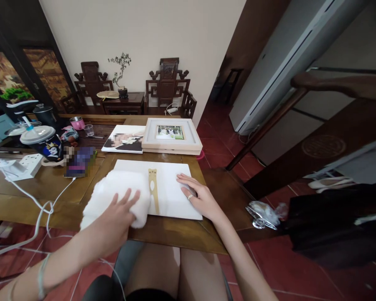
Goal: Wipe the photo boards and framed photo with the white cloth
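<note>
i keep my left hand [120, 213] flat, palm pressing the fluffy white cloth [115, 194] evenly, while my right hand [196, 194] lies open, steadying the white rectangular board [172, 188].

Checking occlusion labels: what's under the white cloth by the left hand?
The white cloth lies partly on the white panel, covering its left part, and partly on the wooden table. The left hand presses on it. Anything else beneath is hidden.
</note>
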A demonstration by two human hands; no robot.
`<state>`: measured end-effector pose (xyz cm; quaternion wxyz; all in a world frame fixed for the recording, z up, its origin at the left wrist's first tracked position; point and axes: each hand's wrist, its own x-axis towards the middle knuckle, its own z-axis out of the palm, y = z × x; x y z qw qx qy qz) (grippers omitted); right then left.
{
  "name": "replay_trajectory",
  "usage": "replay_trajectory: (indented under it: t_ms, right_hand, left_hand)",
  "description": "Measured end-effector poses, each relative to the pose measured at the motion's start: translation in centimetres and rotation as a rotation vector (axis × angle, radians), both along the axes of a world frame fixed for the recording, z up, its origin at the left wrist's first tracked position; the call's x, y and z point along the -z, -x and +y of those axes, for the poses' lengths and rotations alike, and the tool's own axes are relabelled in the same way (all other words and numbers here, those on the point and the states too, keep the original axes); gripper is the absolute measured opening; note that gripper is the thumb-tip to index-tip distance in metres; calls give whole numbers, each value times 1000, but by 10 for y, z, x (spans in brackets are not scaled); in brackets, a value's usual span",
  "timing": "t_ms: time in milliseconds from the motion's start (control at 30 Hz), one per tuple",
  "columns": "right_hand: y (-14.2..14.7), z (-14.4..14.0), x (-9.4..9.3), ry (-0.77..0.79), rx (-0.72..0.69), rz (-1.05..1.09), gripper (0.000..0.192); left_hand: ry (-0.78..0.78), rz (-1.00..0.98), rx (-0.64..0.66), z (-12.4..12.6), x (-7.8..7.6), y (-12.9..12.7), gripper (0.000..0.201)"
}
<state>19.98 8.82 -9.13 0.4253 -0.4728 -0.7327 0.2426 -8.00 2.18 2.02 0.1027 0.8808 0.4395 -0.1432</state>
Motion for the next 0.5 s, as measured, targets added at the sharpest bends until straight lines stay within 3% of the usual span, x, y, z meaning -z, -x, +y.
replay_trajectory:
  t_ms: [100,200,500]
  right_hand:
    - [0,0,0,0,0,9,29]
    - [0,0,0,-1,1,8,29]
    - [0,0,-1,-2,-1,12,28]
  left_hand:
    - [76,-27,13,-27,-6,6,32]
    - [84,-54,13,-20,-3,9,33]
    - [-46,-105,33,100,14,-14,37]
